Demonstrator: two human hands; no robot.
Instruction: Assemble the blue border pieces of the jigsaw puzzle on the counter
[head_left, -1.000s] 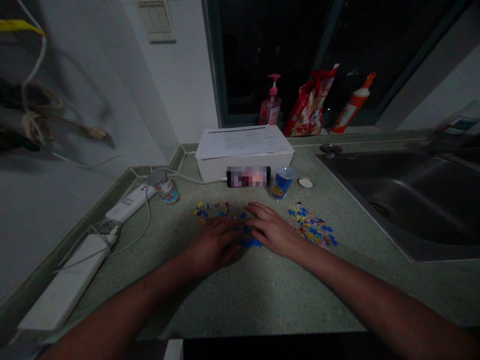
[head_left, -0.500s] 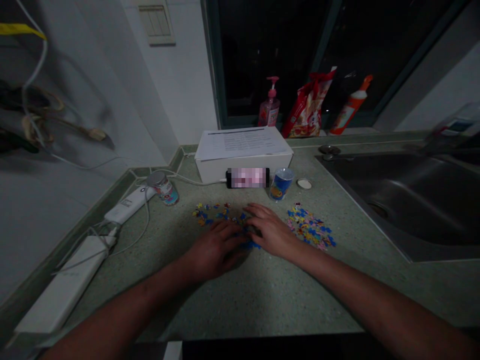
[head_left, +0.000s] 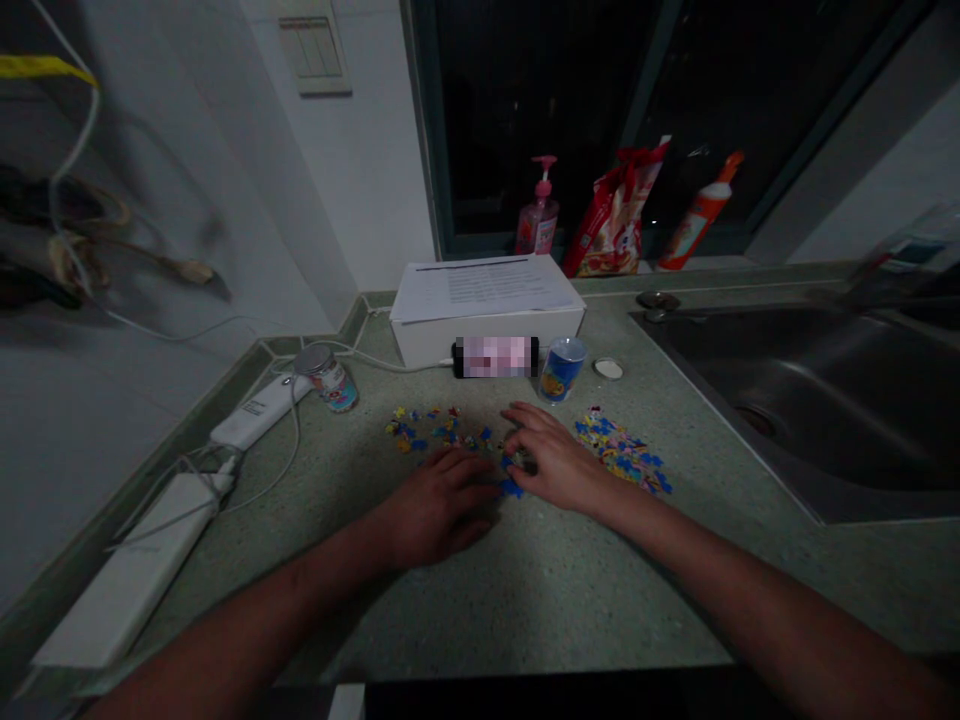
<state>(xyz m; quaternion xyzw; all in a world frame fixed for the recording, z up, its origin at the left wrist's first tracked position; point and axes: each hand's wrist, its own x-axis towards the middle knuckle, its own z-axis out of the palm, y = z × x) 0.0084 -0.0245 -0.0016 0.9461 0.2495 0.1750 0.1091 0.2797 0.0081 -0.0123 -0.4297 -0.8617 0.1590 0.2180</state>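
Dim light was cast over the green counter (head_left: 585, 600). Compared with a second earlier, the left hand (head_left: 439, 505) had been drawn slightly toward the near edge and the right hand (head_left: 559, 465) had been shifted slightly rightward, so more of the puzzle pieces (head_left: 512, 488) between and beyond them were exposed. The left was partly curled, the right loosely spread; whether any piece was gripped could not be told. Farther out, a second heap (head_left: 630, 460) was seen rightward, with a blue can (head_left: 562, 372) and a phone (head_left: 495, 357) set behind.
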